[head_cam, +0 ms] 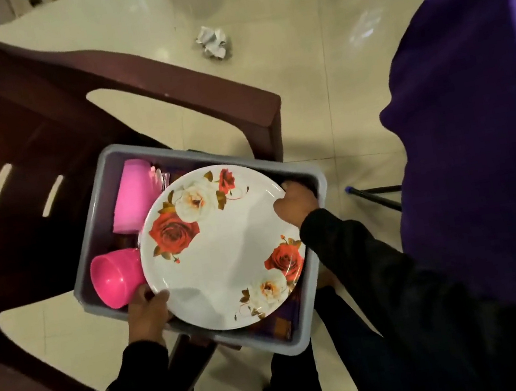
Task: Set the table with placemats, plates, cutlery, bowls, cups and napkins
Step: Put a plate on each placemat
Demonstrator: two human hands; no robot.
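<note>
Both hands, left hand point(146, 312) and right hand point(297, 204), are gripping opposite edges of a round glossy rose-print plate point(224, 248) over a grey plastic tub point(310, 183).

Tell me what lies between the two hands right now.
In the head view, the floral plate spans the gap: left hand grips its near-left rim, right hand its far-right rim, over the grey tub.

Plate point(224, 248) in tub point(313, 274) on chair point(34, 112); cups point(117, 278) left of plate.

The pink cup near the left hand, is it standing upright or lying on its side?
On its side: the pink cup lies in the grey tub with its open mouth facing sideways, beside the plate.
</note>
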